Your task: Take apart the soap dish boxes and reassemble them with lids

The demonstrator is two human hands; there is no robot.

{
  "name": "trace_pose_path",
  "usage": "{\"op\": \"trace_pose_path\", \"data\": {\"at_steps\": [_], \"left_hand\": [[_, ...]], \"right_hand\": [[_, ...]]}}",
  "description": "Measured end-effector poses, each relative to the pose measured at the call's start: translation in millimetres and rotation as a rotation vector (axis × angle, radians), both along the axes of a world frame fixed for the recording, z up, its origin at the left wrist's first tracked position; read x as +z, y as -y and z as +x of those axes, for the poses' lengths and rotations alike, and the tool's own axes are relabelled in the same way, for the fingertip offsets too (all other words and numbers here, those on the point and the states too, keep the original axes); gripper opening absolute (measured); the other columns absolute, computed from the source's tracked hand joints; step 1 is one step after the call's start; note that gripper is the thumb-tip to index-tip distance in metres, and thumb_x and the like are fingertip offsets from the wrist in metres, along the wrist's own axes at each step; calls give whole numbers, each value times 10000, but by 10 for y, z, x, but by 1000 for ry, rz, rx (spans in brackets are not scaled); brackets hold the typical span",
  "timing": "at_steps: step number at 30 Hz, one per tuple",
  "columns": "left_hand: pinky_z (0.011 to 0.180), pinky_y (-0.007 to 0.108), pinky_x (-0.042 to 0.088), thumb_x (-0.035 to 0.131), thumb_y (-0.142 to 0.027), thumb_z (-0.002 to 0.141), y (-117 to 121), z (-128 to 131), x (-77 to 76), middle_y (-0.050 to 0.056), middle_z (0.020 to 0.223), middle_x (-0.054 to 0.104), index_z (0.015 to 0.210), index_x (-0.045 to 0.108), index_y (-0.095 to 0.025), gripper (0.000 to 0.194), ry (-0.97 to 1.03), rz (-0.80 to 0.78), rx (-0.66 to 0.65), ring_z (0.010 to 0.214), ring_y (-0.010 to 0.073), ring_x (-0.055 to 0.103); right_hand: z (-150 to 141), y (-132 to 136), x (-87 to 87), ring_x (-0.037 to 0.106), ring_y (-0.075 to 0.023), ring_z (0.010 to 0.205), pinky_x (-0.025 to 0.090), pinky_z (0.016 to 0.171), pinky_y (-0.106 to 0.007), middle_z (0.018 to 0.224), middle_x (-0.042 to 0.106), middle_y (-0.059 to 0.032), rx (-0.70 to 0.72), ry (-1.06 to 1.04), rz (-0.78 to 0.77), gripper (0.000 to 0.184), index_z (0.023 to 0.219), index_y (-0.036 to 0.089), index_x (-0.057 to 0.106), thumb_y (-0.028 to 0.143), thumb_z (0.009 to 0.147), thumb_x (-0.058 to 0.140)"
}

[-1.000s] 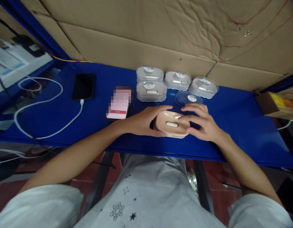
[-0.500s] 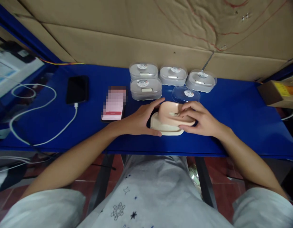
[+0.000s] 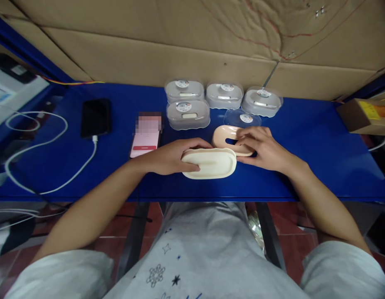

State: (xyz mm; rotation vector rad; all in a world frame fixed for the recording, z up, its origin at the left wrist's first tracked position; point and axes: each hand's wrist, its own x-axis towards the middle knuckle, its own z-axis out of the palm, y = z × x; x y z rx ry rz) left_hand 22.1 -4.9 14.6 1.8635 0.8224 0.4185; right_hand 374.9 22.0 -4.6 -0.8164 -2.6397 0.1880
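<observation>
The left hand [image 3: 172, 160] is holding a cream dish [image 3: 215, 165], oval and shallow, by its left end: thumb lying across the visible face, fingers curling behind the far edge, the gap between them narrow and filled by the dish. The cream dish is tilting its broad face toward the person, above the front part of the blue table [image 3: 307, 174]; whether it is touching the tabletop cannot be told.

The right hand [image 3: 264, 147] is pinching a peach dish [image 3: 221, 132] by its right end, thumb low at the near rim, bent fingers reaching inside near the open slot. The peach dish is lying just beyond and to the right of the cream one; the two are overlapping in view, contact unclear.

Handling, by judgement: both are looking like thin moulded plastic, so probably light and fairly stiff. The peach wall is shining and may be slippery; the cream face is appearing duller, likely gripping better. The rounded ends are offering the surest hold, thumb and fingers on either side of the rim; the slot's edge is giving a fingertip a second purchase. Hard squeezing may bow the walls.

Nearby, a clear lid [image 3: 234, 119] with a round label is lying beyond the peach dish.
</observation>
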Motion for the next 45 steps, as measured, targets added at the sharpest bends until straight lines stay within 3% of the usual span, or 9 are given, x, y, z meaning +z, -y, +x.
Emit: {"op": "trace_pose_path", "data": {"at_steps": [5,8,13,19,25,29,34,41,45], "left_hand": [[827,299,579,918,-378,770,-24,1,8,37,1011,823,1091,824,-195,381,282,-250,286,954,258,774],[959,371,628,851,-339,805,-75,-9,14,86,1084,852,1167,821,-175,398,557,-485,448,1103,322,802],[1117,425,612,683,-244,908,-148,-2,37,101,1125,864,1326,770,-143,438,642,-718,521,1319,352,746],[1120,417,609,674,-256,942,-121,48,-3,118,1160,862,1299,783,-120,398,651,-810,419,1329,362,741],[925,296,667,681,-248,984,-151,12,-81,121,1208,856,1339,772,-141,382,666,-841,367,1187,292,808],[948,332,668,671,-276,1026,-151,56,-195,123,1223,853,1305,790,-158,325,673,-856,369,1148,281,817],[1025,410,667,649,-384,1065,-133,117,-282,115,1356,812,1327,793,-195,354,683,-854,327,1272,315,774],[1050,386,660,655,-505,1071,-62,170,-221,114,1488,743,1376,777,-207,444,706,-858,214,1413,334,691],[1057,362,646,763,-394,1011,-21,212,-177,108,1428,780,1380,777,-217,410,694,-814,194,1360,321,727]], "right_hand": [[19,3,43,674,-374,1276,477,1014,-531,1356,710,-157,-43,3,-30,443,1212,220,713,628,1066,619],[20,0,91,702,-350,1187,526,968,-516,1268,726,-135,-115,-117,-39,344,1138,232,699,562,1053,653],[-7,8,117,680,-361,1184,544,1004,-565,1221,694,-124,-286,-332,70,368,1150,251,688,595,1018,669],[-113,86,75,668,-368,1204,527,1019,-579,1249,674,-116,-246,-381,209,386,1218,260,675,579,1003,704],[-81,104,110,646,-362,1206,519,1044,-578,1250,635,-114,-266,-491,307,389,1274,273,657,577,1031,665],[-169,170,41,653,-376,1216,499,1055,-586,1247,666,-113,-137,-276,219,483,1273,295,677,683,986,685],[-338,234,-95,646,-392,1291,420,1114,-607,1335,700,-118,-30,-131,88,502,1390,329,684,651,1004,697],[-383,187,-125,613,-403,1396,445,1161,-631,1448,683,-139,62,-78,21,540,1472,326,659,635,1031,672],[-399,187,-142,619,-379,1423,456,1181,-631,1484,686,-130,99,-85,60,453,1461,327,655,546,1064,663]]}}
